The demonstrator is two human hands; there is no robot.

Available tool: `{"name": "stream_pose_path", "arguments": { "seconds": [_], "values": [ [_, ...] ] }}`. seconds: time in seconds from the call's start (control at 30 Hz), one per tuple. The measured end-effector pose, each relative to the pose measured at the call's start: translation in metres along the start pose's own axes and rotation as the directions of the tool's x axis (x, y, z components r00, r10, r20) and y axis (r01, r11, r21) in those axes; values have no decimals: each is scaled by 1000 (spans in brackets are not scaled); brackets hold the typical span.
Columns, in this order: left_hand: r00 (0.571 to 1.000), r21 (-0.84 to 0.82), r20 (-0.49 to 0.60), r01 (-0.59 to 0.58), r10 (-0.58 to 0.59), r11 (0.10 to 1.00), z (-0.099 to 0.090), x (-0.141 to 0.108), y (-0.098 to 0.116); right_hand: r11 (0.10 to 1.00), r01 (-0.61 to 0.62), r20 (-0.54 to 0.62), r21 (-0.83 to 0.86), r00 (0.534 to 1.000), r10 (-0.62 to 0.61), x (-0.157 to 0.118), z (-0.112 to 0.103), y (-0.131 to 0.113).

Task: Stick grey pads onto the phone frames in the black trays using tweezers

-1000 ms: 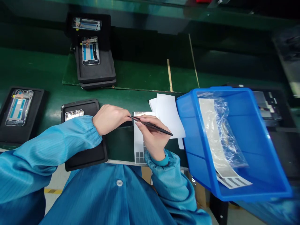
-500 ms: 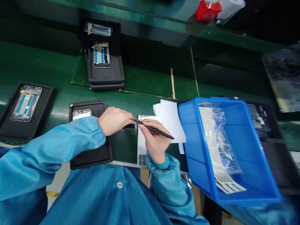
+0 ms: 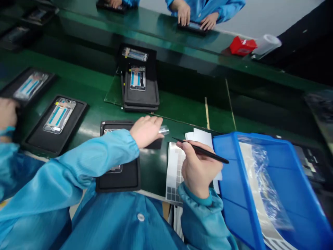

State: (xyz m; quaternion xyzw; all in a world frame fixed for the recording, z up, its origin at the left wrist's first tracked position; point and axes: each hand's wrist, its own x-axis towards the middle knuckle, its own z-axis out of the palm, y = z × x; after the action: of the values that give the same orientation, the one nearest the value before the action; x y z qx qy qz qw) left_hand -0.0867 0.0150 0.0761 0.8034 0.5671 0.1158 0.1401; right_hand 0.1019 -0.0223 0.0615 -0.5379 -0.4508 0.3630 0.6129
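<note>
My left hand (image 3: 146,132) is closed at the fingertips on a small piece of clear film (image 3: 164,130), which sticks out to the right. Below those fingers a dark flat rectangle (image 3: 155,144) is partly covered. Under my left forearm sits a black tray (image 3: 131,175) with a phone frame (image 3: 117,169) in it, mostly hidden by the sleeve. My right hand (image 3: 199,168) grips black tweezers (image 3: 208,153), their tip pointing left, apart from my left hand. Beneath the tip lies a white sheet of grey stickers (image 3: 172,173).
On the right stands a blue bin (image 3: 235,194) holding strips and clear plastic. White papers (image 3: 203,137) lie beside it. Stacked black trays (image 3: 142,99) carry phone frames behind; another tray (image 3: 39,139) is left. Co-workers' hands show at the left edge (image 3: 7,113) and top (image 3: 184,13).
My right hand has drawn the tweezers away from my left fingers. Clear film now shows at my left fingertips. The view has shifted, bringing co-workers' hands in at the top and left.
</note>
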Motion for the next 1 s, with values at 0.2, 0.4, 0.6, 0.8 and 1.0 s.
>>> {"name": "stream_pose_path", "arguments": {
  "seconds": [0.2, 0.4, 0.6, 0.8, 1.0],
  "values": [
    [969, -18, -209, 132, -133, 991, -20, -109, -71, 942, -330, 211, 55, 926, 312, -39, 27, 20],
    [898, -101, -347, 251, -271, 963, 15, -183, -77, 883, -466, 426, -53, 789, 442, -70, 75, 28],
    [840, -166, -420, 301, -344, 939, 32, -179, -70, 900, -419, 437, -122, 791, 428, -71, 117, 29],
    [795, -234, -390, 402, -464, 885, 32, -174, -68, 909, -363, 458, -207, 785, 418, -76, 135, 32],
    [788, -240, -425, 375, -445, 895, 39, -175, -69, 903, -335, 422, -269, 801, 423, -80, 139, 27]
  ]
}}
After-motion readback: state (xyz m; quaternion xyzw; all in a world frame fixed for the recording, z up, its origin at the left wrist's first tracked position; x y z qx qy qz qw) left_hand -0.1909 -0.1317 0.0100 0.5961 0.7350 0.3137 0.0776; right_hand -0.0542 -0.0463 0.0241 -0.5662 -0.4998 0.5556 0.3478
